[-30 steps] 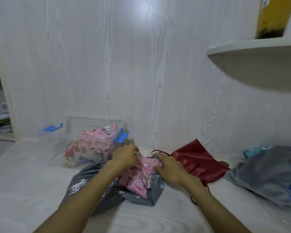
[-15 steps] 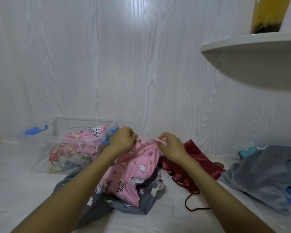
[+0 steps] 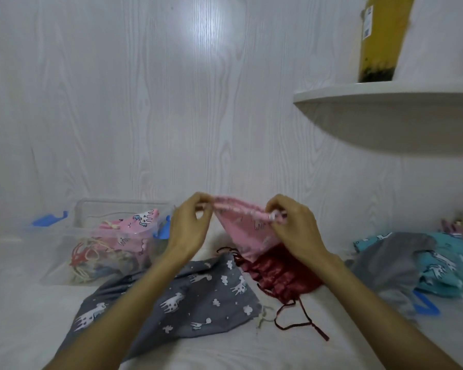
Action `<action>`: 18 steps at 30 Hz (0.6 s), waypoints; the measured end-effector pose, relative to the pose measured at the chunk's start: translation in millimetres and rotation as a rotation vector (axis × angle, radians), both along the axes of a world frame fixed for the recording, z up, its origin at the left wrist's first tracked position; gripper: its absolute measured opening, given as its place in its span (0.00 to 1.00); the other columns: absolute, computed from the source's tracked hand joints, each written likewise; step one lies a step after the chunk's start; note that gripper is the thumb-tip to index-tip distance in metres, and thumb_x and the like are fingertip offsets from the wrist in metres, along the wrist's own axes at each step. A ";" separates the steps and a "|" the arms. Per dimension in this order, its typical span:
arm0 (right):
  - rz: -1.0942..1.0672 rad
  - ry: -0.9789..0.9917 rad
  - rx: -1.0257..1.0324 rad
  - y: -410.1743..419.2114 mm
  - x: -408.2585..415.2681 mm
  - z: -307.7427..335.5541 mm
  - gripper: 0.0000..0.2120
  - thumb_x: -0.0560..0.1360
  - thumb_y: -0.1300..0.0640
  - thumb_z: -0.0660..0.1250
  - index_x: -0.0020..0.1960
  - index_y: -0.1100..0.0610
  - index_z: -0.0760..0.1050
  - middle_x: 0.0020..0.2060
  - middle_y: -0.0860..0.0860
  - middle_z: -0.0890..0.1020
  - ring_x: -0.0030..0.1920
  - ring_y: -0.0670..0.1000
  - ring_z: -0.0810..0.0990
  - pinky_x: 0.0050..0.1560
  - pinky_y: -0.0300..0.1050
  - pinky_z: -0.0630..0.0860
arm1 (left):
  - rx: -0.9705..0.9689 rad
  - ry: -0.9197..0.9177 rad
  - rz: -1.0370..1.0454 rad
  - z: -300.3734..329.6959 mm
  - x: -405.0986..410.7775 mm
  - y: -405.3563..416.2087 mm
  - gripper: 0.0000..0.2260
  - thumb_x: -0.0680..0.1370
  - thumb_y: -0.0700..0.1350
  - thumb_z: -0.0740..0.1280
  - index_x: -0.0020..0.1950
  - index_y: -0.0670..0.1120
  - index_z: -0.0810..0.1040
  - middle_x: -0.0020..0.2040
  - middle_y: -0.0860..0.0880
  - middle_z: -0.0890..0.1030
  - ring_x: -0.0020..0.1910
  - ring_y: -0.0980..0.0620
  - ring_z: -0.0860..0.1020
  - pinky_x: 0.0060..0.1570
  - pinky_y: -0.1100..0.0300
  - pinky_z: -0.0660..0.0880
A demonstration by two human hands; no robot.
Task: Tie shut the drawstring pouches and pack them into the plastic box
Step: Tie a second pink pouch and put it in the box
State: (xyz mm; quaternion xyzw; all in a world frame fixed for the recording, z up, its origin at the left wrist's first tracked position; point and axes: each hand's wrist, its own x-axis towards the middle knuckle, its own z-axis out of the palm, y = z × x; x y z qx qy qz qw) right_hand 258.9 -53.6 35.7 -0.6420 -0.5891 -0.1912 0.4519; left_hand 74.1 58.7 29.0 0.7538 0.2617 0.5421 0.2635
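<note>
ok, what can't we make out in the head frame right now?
- Pink printed drawstring pouch: cords at its mouth, tied or not, hidden by the left hand and right hand; motion blur.
- Clear plastic box: the pouch count inside, a tangle behind hazy walls.
- Dark red satin pouch: partly covered by the pink one and the right forearm.
- Grey and teal fabric pile: cut off by the right edge.
</note>
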 end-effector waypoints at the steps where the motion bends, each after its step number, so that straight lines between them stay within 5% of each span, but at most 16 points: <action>1: 0.026 0.047 -0.097 -6.3 4.7 -12.5 0.12 0.67 0.67 0.68 0.44 0.52 0.75 0.40 0.46 0.80 0.39 0.47 0.78 0.41 0.48 0.77 | -0.043 0.038 -0.025 -15.4 -2.0 -2.0 0.09 0.78 0.38 0.64 0.46 0.53 0.77 0.44 0.58 0.81 0.48 0.57 0.80 0.50 0.52 0.79; 4: 0.114 0.143 -0.367 -30.9 14.0 -40.5 0.16 0.67 0.63 0.73 0.51 0.50 0.76 0.43 0.44 0.81 0.41 0.39 0.78 0.43 0.39 0.77 | -0.128 0.171 -0.052 -51.6 -9.2 -9.8 0.11 0.76 0.35 0.66 0.45 0.53 0.76 0.44 0.53 0.82 0.46 0.55 0.81 0.45 0.61 0.79; 7: 0.120 0.172 -0.530 -50.8 22.4 -52.8 0.19 0.68 0.69 0.70 0.58 0.58 0.78 0.48 0.48 0.82 0.42 0.38 0.79 0.45 0.27 0.75 | -0.302 0.265 -0.130 -70.3 -15.4 -14.3 0.09 0.75 0.35 0.69 0.50 0.49 0.79 0.42 0.48 0.83 0.41 0.53 0.82 0.44 0.62 0.80; 13: -0.202 -0.063 -0.432 -78.8 23.3 -48.5 0.10 0.72 0.55 0.70 0.53 0.51 0.83 0.48 0.47 0.85 0.48 0.48 0.82 0.49 0.42 0.75 | -0.321 0.450 -0.139 -76.6 -21.3 -24.3 0.02 0.71 0.45 0.75 0.40 0.52 0.85 0.31 0.51 0.84 0.27 0.64 0.75 0.34 0.64 0.73; 18: -0.175 -0.065 -0.413 -90.9 32.4 -41.2 0.07 0.69 0.50 0.74 0.44 0.52 0.85 0.36 0.47 0.85 0.36 0.45 0.80 0.41 0.43 0.77 | -0.119 0.683 0.180 -66.5 -26.1 -29.7 0.05 0.71 0.54 0.72 0.39 0.55 0.84 0.34 0.56 0.83 0.37 0.56 0.81 0.39 0.60 0.77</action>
